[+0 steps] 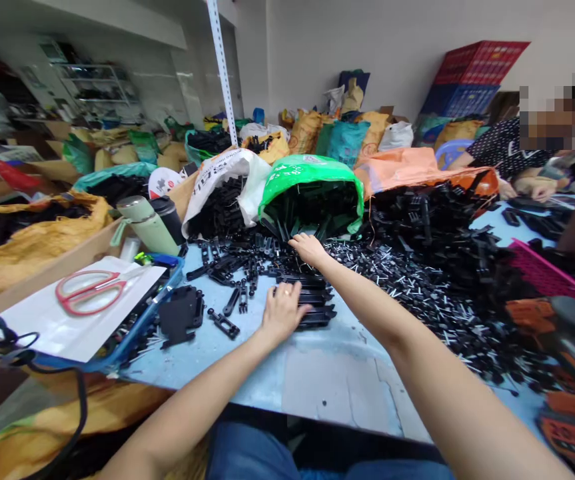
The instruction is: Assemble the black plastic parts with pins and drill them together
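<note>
My left hand [283, 312] lies spread over the left ends of a row of long black plastic pieces [317, 315] on the blue table, its fingers apart and touching them. Just beyond, my right hand [310, 251] reaches to the mouth of a green sack [312, 168] filled with black plastic parts. Its fingers are stretched out over the parts there, and I see nothing held in them. Loose black linkage pieces [224, 325] lie to the left of my left hand. A heap of small black parts with metal pins [407, 283] spreads to the right of my right forearm.
A blue tray [170, 288] at left carries white paper and red scissors [90, 291], with a green flask [144, 223] behind. White [222, 177] and orange [402, 167] sacks flank the green one. Power tools [552, 320] and a pink basket [557, 280] stand right, near another person [507, 150].
</note>
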A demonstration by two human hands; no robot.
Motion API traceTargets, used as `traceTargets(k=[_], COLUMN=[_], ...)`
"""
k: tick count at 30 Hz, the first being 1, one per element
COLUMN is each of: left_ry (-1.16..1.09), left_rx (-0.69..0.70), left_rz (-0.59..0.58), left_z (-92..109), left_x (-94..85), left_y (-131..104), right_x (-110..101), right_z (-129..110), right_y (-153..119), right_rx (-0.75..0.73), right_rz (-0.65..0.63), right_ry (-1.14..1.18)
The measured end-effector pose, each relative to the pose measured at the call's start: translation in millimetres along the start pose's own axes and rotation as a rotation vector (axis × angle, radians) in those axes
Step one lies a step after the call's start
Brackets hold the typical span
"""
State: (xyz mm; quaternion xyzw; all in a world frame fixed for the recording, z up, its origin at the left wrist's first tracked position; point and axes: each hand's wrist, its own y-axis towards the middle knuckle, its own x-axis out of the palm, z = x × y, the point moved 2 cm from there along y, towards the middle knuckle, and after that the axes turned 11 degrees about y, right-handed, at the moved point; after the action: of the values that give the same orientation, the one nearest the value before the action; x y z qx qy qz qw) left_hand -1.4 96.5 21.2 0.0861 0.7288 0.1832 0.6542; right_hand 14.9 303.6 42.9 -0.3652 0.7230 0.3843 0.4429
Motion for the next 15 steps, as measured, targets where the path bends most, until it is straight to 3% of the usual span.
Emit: traceTargets(k=[4, 7, 11, 13, 15], left_ry=[0.051, 0.049, 0.021, -0.039, -0.205], left_rx=[-0.489, -0.591, -0.63, -0.628, -0.584], left_rz=[-0.136, -0.174, -0.138, 0.025, 0.281], left_z=[-75, -110, -118, -113, -103], left_x=[12.0, 27.7, 33.1, 23.4, 7.8], left_y=[31, 48, 49, 42, 30], right_x=[12, 8, -12, -23, -33], right_z=[5, 9, 13, 13, 12], right_y=[25, 24, -3, -26, -54], right_rx=[-0.016, -0.01, 0.064, 0.129, 0.187], right_rz=[-0.038, 0.006, 0.189, 0.3, 0.375], right_ry=[0.051, 0.153, 0.358, 0.483, 0.586])
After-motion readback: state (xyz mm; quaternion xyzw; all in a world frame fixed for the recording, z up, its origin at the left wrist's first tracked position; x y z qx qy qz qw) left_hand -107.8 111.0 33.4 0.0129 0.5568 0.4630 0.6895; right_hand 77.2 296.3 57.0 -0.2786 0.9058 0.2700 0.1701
